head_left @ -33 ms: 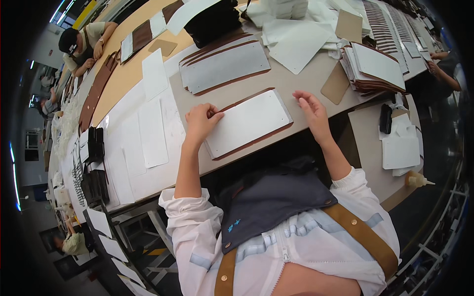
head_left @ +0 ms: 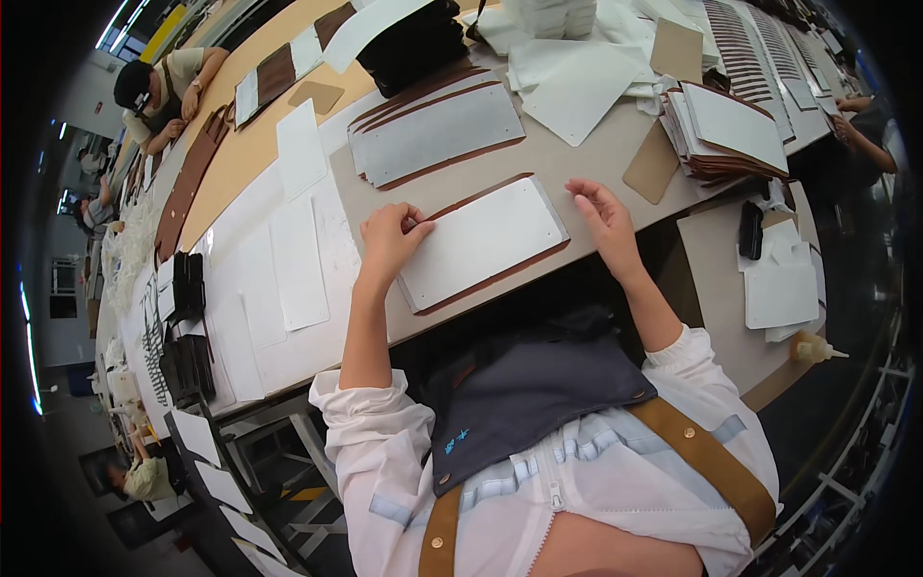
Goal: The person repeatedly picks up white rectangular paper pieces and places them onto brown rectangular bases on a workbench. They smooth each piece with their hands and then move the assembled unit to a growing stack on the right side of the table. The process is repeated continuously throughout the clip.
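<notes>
A brown leather piece lies at the near table edge, with a white rectangular panel on top and brown showing along its long sides. My left hand is closed at the far left corner, thumb on the white face and curled fingers at the brown edge. Just past the panel's right end, my right hand is held with loosely bent fingers apart, nothing in it. Beyond the panel sits a stack of similar brown and white pieces.
At right are another stack of brown-edged white pieces, a tan card and a glue bottle on a lower surface. White sheets lie to the left. A black stack stands at the back. Other people work nearby.
My right hand has shifted very slightly left. The left hand and the panel stay in place.
</notes>
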A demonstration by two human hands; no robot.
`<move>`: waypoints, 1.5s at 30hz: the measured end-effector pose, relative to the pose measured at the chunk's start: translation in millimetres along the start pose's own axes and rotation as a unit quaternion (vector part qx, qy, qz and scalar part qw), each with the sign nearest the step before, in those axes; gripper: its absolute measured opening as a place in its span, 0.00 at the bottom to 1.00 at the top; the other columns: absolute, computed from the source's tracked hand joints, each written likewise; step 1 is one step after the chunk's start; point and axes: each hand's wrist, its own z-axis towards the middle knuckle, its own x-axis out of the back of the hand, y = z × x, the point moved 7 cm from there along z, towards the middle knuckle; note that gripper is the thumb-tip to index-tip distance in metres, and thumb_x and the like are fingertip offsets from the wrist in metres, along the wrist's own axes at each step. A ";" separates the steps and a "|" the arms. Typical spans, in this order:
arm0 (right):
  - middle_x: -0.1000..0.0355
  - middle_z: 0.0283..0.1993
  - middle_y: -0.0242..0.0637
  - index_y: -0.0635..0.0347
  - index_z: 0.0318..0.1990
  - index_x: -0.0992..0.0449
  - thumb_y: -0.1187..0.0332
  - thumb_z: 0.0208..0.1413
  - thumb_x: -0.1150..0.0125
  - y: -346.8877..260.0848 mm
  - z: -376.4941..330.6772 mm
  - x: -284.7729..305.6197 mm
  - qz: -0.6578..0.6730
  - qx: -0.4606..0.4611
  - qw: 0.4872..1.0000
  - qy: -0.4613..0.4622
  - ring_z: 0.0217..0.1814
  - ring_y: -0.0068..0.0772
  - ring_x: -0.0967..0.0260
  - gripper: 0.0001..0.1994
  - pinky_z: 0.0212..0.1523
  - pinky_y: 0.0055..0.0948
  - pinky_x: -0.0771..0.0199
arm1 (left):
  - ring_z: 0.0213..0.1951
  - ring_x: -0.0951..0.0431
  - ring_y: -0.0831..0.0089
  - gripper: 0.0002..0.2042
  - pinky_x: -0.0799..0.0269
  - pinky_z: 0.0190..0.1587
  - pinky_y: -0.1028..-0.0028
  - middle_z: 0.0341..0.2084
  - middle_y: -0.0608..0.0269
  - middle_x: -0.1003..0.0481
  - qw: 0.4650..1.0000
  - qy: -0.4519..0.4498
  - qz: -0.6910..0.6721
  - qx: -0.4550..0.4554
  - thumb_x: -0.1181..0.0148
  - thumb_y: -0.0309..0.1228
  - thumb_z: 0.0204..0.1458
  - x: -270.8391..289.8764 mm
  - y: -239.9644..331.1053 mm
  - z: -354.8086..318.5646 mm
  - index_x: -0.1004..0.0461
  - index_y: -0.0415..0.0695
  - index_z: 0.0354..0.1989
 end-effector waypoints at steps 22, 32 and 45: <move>0.20 0.46 0.35 0.66 0.52 0.21 0.59 0.62 0.30 -104.4 88.9 433.3 -0.049 -0.038 0.974 0.220 0.46 0.24 0.21 0.20 0.48 0.22 0.22 | 0.39 0.20 0.71 0.04 0.26 0.47 0.72 0.36 0.60 0.18 0.945 0.184 -0.201 -0.179 0.37 0.24 0.60 23.4 44.1 -39.4 0.20 0.38 0.41; 0.32 0.66 0.51 0.60 0.65 0.29 0.47 0.61 0.34 -117.4 92.9 269.1 -0.496 0.189 0.790 0.305 0.71 0.54 0.39 0.32 0.71 0.45 0.42 | 0.70 0.38 0.55 0.28 0.44 0.71 0.55 0.66 0.53 0.33 0.909 0.217 0.259 -0.243 0.35 0.32 0.57 -1.9 50.5 43.4 0.33 0.39 0.65; 0.31 0.61 0.44 0.59 0.54 0.23 0.64 0.57 0.31 -38.8 81.1 14.6 -0.458 0.241 0.856 -0.001 0.70 0.47 0.40 0.19 0.74 0.51 0.48 | 0.78 0.56 0.52 0.42 0.61 0.77 0.53 0.77 0.47 0.51 0.963 0.093 0.184 -0.174 0.55 0.60 0.66 -53.6 41.4 30.9 0.50 0.36 0.76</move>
